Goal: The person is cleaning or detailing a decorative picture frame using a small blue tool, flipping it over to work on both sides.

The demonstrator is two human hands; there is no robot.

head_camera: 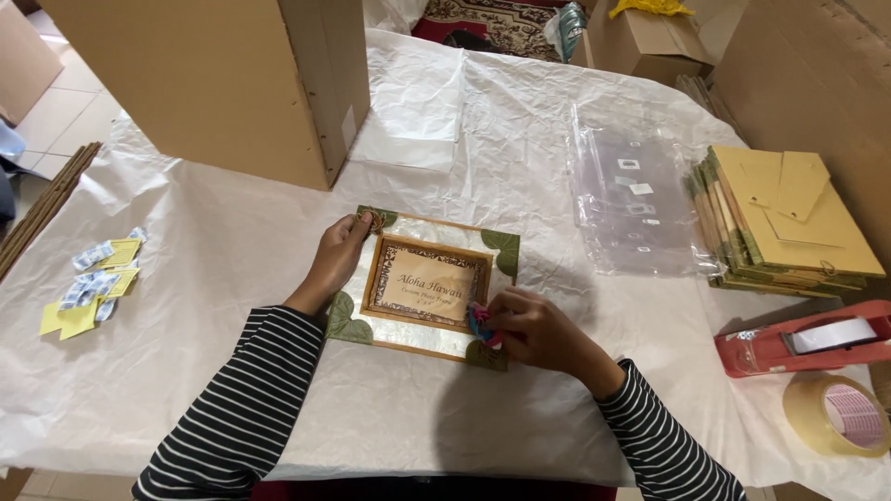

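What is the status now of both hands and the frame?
Left hand holds picture frame at top-left corner. Right hand presses small pink-blue piece near lower-right corner. Nothing blocks.

The right hand (538,329) hides the picture frame's (422,283) lower right corner.

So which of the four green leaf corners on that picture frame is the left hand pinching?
The far-left leaf corner, at the frame's top edge nearest the big cardboard box. The left hand grips there; the right hand is by the near-right leaf.
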